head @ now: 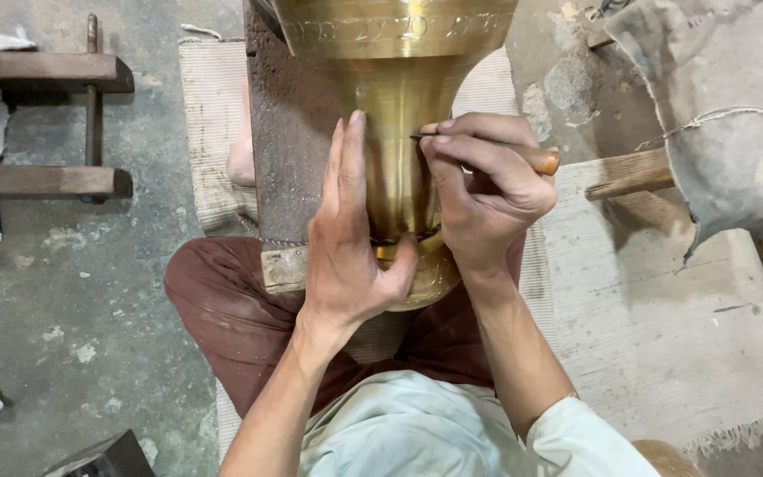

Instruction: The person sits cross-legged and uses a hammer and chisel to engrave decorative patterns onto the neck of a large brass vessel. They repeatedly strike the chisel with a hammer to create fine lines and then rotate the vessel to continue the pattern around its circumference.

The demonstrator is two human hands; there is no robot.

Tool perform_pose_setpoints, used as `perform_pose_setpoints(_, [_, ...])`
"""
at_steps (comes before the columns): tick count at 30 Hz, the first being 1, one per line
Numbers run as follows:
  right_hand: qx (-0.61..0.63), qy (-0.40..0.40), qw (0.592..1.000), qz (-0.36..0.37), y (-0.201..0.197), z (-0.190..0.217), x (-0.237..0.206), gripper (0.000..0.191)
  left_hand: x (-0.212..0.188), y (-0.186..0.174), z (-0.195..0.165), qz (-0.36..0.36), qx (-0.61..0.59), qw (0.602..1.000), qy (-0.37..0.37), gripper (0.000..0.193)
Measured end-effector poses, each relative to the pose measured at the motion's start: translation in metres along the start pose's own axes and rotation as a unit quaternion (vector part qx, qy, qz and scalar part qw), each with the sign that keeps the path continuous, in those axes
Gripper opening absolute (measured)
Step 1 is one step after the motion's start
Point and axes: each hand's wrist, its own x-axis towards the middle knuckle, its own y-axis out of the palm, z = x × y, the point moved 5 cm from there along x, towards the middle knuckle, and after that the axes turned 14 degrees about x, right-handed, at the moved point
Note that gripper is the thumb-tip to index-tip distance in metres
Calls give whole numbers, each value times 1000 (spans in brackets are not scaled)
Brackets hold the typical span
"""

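A large brass vase (395,106) lies on its side across my lap, its wide engraved body toward the top and its narrow neck toward me. My left hand (346,238) lies flat along the left side of the neck, fingers straight, thumb hooked under it. My right hand (483,181) grips a thin metal engraving tool with an orange wooden handle (542,160); its dark tip touches the neck's surface. The vase rests against a dark block (289,150).
A wooden stand (55,124) sits on the concrete floor at the left. A woven mat (664,336) lies under me and to the right. A grey cloth sack (726,115) on wooden legs stands at the upper right. A bare foot (242,159) shows beside the block.
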Motion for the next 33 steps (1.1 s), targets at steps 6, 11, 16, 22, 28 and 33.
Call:
perform_pose_setpoints(6, [-1,-13,1000,7,-1,0,1,16,-1,1,1,3,-13,1000,-7,106])
perform_pose_setpoints(11, [-3,-30,999,12,-1,-2,1,16,-1,2,3,7,-27,999,-18,103])
perform_pose_setpoints(16, [0,-17,1000,7,-2,-3,0,15,-2,2,3,2,-24,1000,-16,102])
perform_pose_setpoints(22, [-2,-5,1000,9,-2,-2,-2,17,-3,2,3,-1,-33,999,-12,99])
perform_pose_setpoints(28, [22,4,1000,14,-3,-2,-4,18,-3,2,2,-2,-29,999,-14,100])
perform_pose_setpoints(33, [21,12,1000,12,-4,-3,-5,20,-3,2,1,-6,-31,999,-10,101])
